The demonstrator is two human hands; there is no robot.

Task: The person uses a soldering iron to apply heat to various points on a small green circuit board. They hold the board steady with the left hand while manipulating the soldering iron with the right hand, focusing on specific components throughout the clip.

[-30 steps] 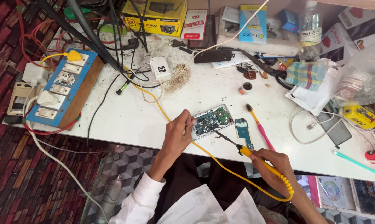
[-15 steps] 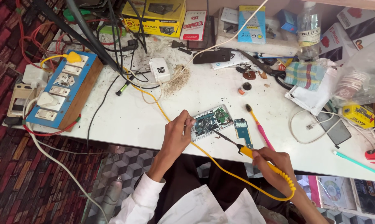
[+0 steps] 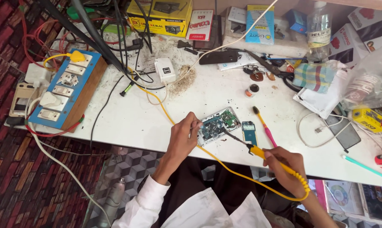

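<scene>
An opened phone with its green circuit board bare lies near the front edge of the white table. My left hand steadies the board's left end with fingertips pinched at it. My right hand grips a yellow-handled soldering iron, whose dark tip rests on the board's lower right part. A yellow cord runs from the iron across the table. Just right of the board lies a small separate circuit piece.
A pink-and-yellow toothbrush lies right of the small piece. A blue switch board with plugs sits at the left. A white adapter, a small solder tin, boxes, a bottle, cloth and cables crowd the back and right.
Both hands and the iron stay at the board; only the view has shifted slightly.
</scene>
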